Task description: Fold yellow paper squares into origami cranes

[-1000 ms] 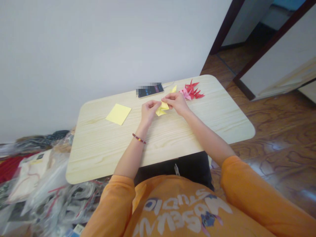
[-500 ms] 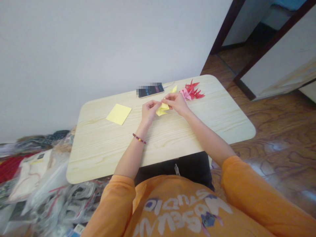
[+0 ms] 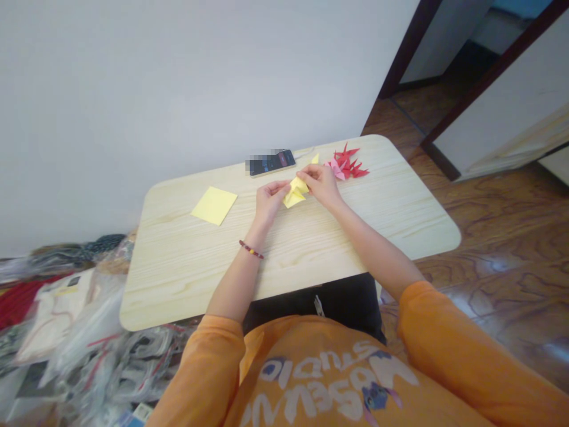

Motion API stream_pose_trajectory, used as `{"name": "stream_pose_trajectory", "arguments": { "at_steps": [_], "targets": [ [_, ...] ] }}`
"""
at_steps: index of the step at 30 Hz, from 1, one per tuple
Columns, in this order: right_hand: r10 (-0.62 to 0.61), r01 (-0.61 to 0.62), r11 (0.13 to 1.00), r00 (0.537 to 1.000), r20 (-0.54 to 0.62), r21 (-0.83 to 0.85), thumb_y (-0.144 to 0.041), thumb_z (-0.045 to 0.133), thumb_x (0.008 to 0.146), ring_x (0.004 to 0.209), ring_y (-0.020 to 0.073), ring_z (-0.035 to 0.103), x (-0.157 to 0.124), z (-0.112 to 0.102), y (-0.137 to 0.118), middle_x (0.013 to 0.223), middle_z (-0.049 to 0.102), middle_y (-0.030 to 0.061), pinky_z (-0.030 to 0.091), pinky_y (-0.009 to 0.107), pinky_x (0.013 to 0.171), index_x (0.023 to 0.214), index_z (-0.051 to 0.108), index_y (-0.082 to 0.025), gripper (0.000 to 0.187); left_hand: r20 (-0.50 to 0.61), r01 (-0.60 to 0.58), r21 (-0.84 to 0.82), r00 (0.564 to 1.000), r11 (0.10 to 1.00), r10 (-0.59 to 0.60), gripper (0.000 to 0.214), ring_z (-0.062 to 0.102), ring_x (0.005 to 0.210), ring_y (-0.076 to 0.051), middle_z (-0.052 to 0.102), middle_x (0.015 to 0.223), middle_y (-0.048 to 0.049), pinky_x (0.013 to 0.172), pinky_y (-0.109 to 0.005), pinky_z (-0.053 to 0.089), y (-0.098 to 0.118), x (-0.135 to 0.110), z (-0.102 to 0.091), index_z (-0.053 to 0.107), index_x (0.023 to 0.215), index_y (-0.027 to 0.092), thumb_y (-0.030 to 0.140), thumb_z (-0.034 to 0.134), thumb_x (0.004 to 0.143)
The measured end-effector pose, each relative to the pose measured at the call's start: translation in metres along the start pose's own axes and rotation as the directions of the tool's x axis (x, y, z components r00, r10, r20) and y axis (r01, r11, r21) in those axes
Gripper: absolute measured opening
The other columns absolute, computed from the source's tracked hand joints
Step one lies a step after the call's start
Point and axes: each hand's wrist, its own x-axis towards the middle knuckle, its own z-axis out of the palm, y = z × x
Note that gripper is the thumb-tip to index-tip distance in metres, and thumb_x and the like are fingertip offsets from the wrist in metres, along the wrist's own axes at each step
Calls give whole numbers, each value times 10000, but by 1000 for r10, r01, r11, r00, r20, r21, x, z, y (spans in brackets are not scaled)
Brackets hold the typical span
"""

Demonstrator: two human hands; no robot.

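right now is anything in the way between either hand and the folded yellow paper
Nothing visible: the left hand and the right hand both hold the folded yellow paper. The phone lies beyond it, apart from both hands.

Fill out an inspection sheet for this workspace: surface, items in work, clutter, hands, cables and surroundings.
Surface: pale wood-grain table with rounded corners.
Items in work: folded yellow paper between the hands; flat yellow sheet lying to the left; red folded pieces and a pink one to the right; a yellow tip shows behind the right hand.
Clutter: phone at the far edge, partly pixelated.
Hands: left and right both pinch the folded paper.
Cables: thin pale line beside the phone, possibly a cable; too faint to tell.
Surroundings: wall behind; plastic-wrapped goods at left; wood-patterned floor at right.
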Motion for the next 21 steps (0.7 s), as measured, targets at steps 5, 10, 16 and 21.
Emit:
{"name": "stream_pose_trajectory", "arguments": {
  "at_steps": [5, 10, 16, 21],
  "targets": [
    [-168, 164, 979, 985, -25, -121, -371, 638, 774, 625, 126, 541, -3, 1, 3, 651, 601, 5, 425, 255, 618, 673, 611, -186, 213, -35, -17, 20, 999, 1000, 18, 257, 684, 815, -194, 743, 892, -81, 785, -323, 528, 1, -1, 0, 731, 897, 142, 210, 691, 653],
    [-226, 225, 945, 974, 24, -235, -384, 610, 805, 609, 121, 516, -9, 2, -3, 670, 618, 8, 401, 253, 613, 692, 628, -180, 234, -56, -27, -6, 998, 1000, 27, 319, 688, 916, -217, 741, 952, -86, 859, -355, 530, -1, 2, -1, 716, 951, 138, 132, 631, 644],
    [-271, 267, 919, 962, 28, -291, -423, 616, 798, 637, 130, 548, -6, 1, -2, 689, 654, 18, 403, 251, 588, 694, 648, -173, 272, -26, -38, -6, 999, 999, 38, 376, 684, 954, -235, 740, 960, -89, 875, -365, 528, -2, 2, -3, 714, 965, 129, 109, 623, 601],
    [-280, 265, 921, 960, -10, -285, -459, 632, 781, 652, 140, 578, -3, 0, 2, 698, 672, 29, 408, 254, 557, 699, 666, -176, 297, -6, -17, 69, 1000, 997, 18, 336, 694, 773, -202, 740, 824, -80, 754, -324, 545, 2, -1, -1, 718, 922, 127, 236, 737, 605]
  ]
}}
